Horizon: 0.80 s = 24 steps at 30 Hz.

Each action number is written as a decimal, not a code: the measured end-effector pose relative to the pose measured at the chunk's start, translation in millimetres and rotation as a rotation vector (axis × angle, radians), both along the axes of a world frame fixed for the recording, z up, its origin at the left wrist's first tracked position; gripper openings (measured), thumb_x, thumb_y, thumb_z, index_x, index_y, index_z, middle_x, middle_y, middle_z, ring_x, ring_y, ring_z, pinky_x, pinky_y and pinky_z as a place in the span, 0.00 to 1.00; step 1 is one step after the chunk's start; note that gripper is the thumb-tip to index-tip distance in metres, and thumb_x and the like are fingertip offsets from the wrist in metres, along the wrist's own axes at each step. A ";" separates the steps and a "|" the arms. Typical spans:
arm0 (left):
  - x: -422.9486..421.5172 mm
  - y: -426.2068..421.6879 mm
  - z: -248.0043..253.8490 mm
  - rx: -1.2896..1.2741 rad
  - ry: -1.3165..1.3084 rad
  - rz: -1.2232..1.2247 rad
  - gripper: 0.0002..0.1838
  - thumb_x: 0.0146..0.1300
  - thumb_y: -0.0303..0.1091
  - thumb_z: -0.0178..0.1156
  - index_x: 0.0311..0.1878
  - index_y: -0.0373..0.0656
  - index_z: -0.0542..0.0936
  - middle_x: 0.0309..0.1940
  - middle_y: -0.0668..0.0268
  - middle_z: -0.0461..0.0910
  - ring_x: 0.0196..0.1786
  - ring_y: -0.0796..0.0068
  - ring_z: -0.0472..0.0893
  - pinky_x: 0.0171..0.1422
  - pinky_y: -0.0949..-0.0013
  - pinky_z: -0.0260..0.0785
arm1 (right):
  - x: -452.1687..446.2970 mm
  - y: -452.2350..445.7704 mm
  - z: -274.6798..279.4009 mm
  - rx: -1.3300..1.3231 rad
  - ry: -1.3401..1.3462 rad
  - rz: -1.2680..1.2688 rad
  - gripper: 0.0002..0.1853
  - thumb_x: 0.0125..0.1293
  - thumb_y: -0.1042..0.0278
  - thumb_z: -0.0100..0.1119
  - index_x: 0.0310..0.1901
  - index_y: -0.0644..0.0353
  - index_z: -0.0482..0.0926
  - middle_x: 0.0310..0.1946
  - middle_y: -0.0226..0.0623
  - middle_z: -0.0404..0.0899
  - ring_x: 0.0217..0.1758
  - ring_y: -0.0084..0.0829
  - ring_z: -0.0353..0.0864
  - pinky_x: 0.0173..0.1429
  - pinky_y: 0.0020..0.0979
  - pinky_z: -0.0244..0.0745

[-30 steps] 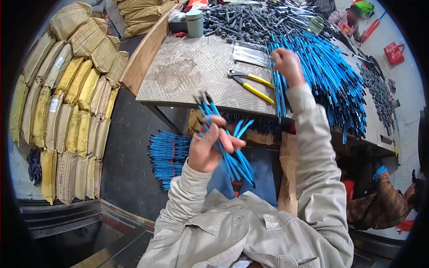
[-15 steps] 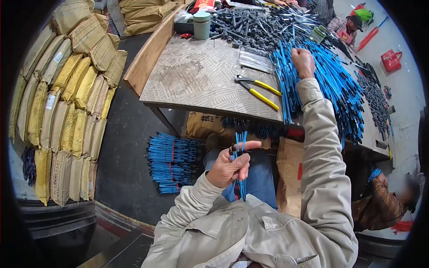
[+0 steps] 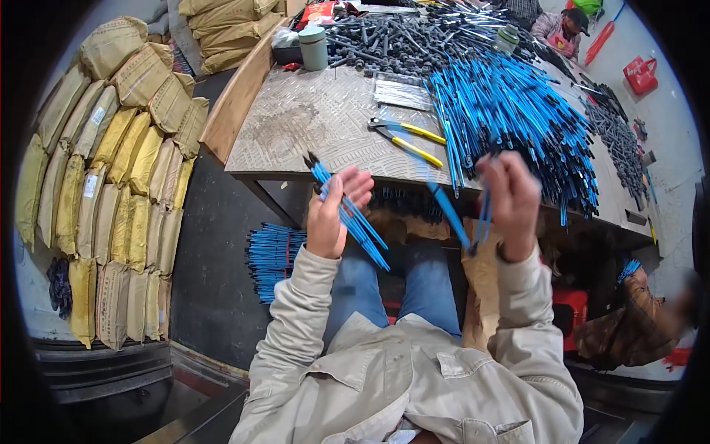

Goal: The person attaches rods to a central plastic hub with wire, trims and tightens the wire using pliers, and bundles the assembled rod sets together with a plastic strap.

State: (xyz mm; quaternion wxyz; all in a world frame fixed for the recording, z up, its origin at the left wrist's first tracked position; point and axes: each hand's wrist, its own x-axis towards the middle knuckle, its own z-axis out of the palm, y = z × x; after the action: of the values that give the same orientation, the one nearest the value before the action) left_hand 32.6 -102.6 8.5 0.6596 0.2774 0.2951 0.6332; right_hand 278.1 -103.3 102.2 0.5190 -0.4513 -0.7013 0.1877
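My left hand (image 3: 330, 214) is closed around a small bunch of thin blue rods with black ends (image 3: 359, 226), its fingers partly stretched out. The bunch slants down to the right, above my knees. My right hand (image 3: 512, 194), smeared by motion, is at the table's front edge with its fingers closed on a few blue rods (image 3: 484, 214) that hang blurred below it. Just beyond it lies a big heap of the same blue rods (image 3: 518, 111). To the left of the heap are cutting pliers with yellow handles (image 3: 414, 140).
The metal table (image 3: 296, 137) also bears grey-black plastic parts (image 3: 392, 44), a pale green cup (image 3: 313, 49) and a bag of white sticks (image 3: 403, 92). Tied blue rods (image 3: 274, 259) lie on the floor. Filled sacks (image 3: 118, 192) are stacked left. Other people sit at right and far right.
My right hand has come back from the heap toward me, bringing a few blue rods. My left hand has risen and moved left, its bunch now tilted. The view has shifted slightly.
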 end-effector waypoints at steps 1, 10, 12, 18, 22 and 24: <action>5.6 5.4 5.3 0.028 0.059 0.033 0.22 0.71 0.44 0.43 0.53 0.32 0.71 0.51 0.47 0.74 0.50 0.61 0.78 0.52 0.60 0.73 | -6.7 -13.2 -12.4 -0.015 0.000 0.042 0.06 0.66 0.72 0.51 0.35 0.65 0.76 0.20 0.27 0.72 0.20 0.13 0.69 0.24 0.17 0.63; 36.1 -3.5 11.1 0.188 0.252 0.128 0.17 0.67 0.41 0.51 0.50 0.38 0.72 0.31 0.62 0.79 0.29 0.73 0.79 0.36 0.74 0.74 | -48.3 -17.2 -63.1 -0.117 -0.231 0.249 0.06 0.60 0.71 0.58 0.35 0.63 0.76 0.23 0.39 0.76 0.22 0.29 0.78 0.26 0.30 0.70; 29.2 0.2 1.3 0.223 0.314 0.202 0.15 0.67 0.40 0.53 0.49 0.39 0.73 0.28 0.65 0.79 0.25 0.74 0.79 0.32 0.75 0.73 | -48.3 3.6 -57.5 -0.272 -0.161 0.339 0.06 0.61 0.69 0.57 0.34 0.63 0.76 0.23 0.38 0.77 0.22 0.27 0.78 0.26 0.30 0.71; 16.5 -6.7 10.2 0.049 -0.046 0.151 0.10 0.66 0.39 0.55 0.44 0.44 0.75 0.18 0.67 0.74 0.21 0.75 0.77 0.27 0.71 0.72 | -8.9 210.4 -59.6 0.112 -0.597 -0.327 0.10 0.60 0.62 0.53 0.30 0.60 0.79 0.28 0.47 0.80 0.33 0.47 0.79 0.37 0.42 0.74; 11.2 -17.4 6.6 -0.015 -0.119 -0.009 0.11 0.66 0.41 0.54 0.43 0.43 0.76 0.18 0.65 0.76 0.25 0.72 0.80 0.33 0.67 0.76 | -21.4 252.8 -59.4 -0.107 -1.064 -0.455 0.11 0.58 0.60 0.53 0.33 0.57 0.81 0.31 0.44 0.81 0.35 0.45 0.80 0.40 0.42 0.74; 9.8 -20.8 -0.2 -0.036 -0.184 -0.094 0.11 0.66 0.41 0.54 0.42 0.43 0.76 0.18 0.64 0.77 0.26 0.70 0.81 0.35 0.66 0.76 | -23.7 252.7 -58.4 -0.209 -1.207 -0.473 0.12 0.58 0.58 0.53 0.34 0.56 0.81 0.32 0.42 0.81 0.35 0.44 0.81 0.40 0.42 0.74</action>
State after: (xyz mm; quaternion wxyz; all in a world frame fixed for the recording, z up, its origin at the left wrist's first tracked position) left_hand 42.4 -123.4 8.3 0.7177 0.2196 0.2314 0.6189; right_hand 254.4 149.4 43.9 0.0150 -0.6675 -0.7291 -0.1506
